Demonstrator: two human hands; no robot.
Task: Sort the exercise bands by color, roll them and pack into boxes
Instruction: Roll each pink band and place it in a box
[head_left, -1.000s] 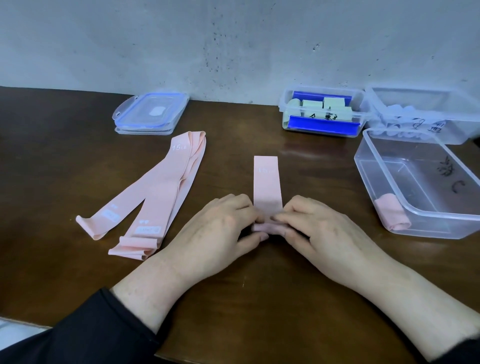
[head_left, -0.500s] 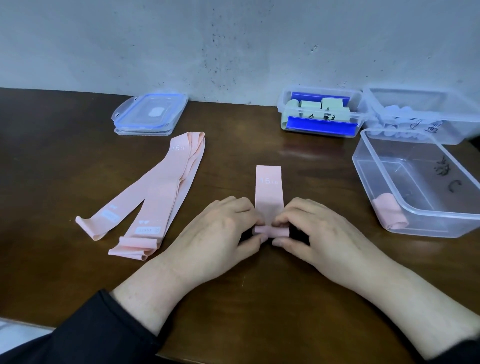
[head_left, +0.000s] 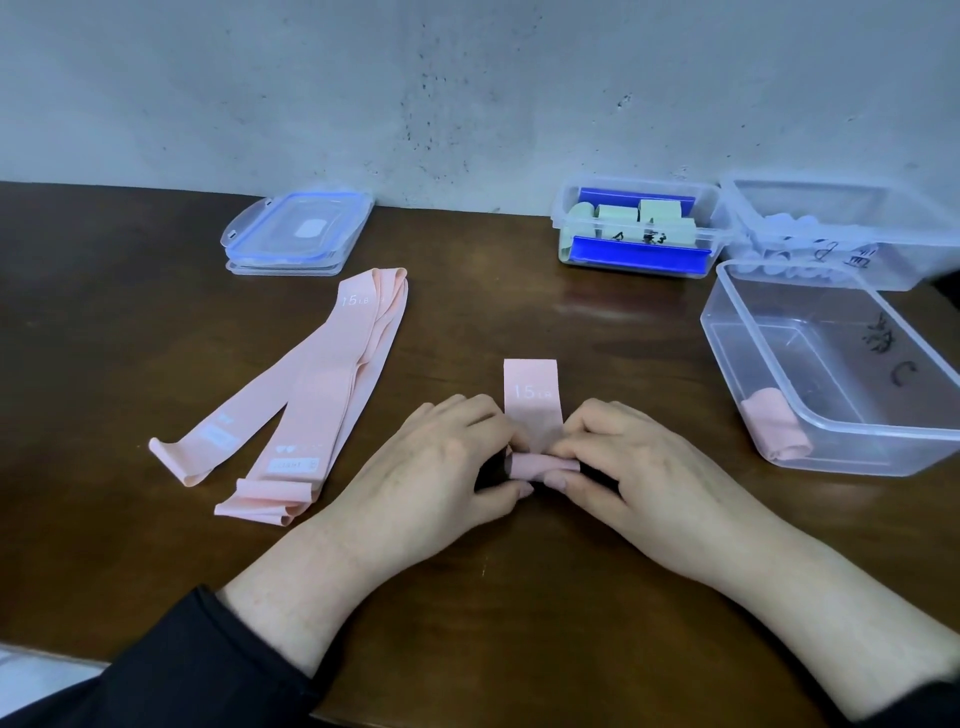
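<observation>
Rolling step in hand: left hand (head_left: 441, 462) and right hand (head_left: 639, 467) pinch the pink band (head_left: 532, 400) roll at table centre (tail toward 12 o'clock). Next: finish rolling, pack box (head_left: 883, 447) at 3 o'clock.

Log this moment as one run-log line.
step: rolling pink band | left hand: pinches roll | right hand: pinches roll | clear box: one pink roll inside

A plain workroom — dark wooden table (head_left: 156, 322) against a stained, speckled wall (head_left: 363, 88), labelled plastic boxes (head_left: 831, 452).
</observation>
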